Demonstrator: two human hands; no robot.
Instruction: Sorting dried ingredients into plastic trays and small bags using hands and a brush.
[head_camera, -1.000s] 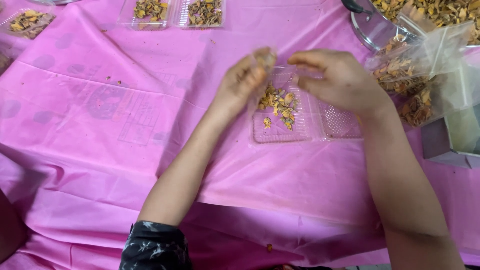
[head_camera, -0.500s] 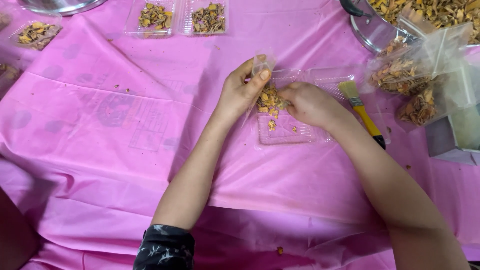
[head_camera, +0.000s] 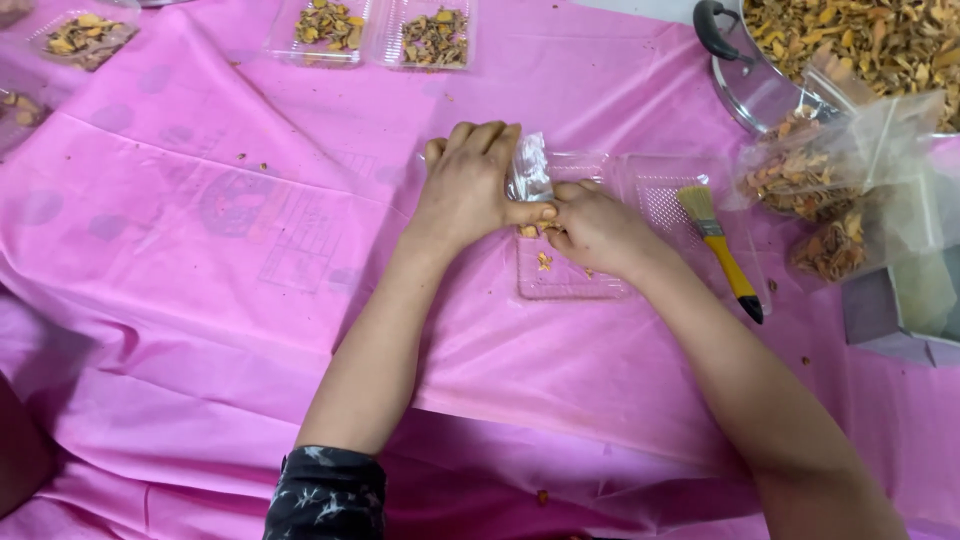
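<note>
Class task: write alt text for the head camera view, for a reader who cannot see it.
Two bare hands, left hand and right hand, meet over a clear plastic clamshell tray of dried orange-brown pieces on a pink plastic tablecloth. A yellow-handled brush lies to the right.

Glossy clear plastic tray (head_camera: 570, 275); matt pink cloth (head_camera: 200, 300)

1. Left and near, the pink counter (head_camera: 200, 330) lies open for a hand.
2. Right is crowded: brush (head_camera: 722, 250), bags (head_camera: 840, 190), pot (head_camera: 760, 80), grey box (head_camera: 900, 310).
3. Far edge: filled trays (head_camera: 380, 30).
</note>
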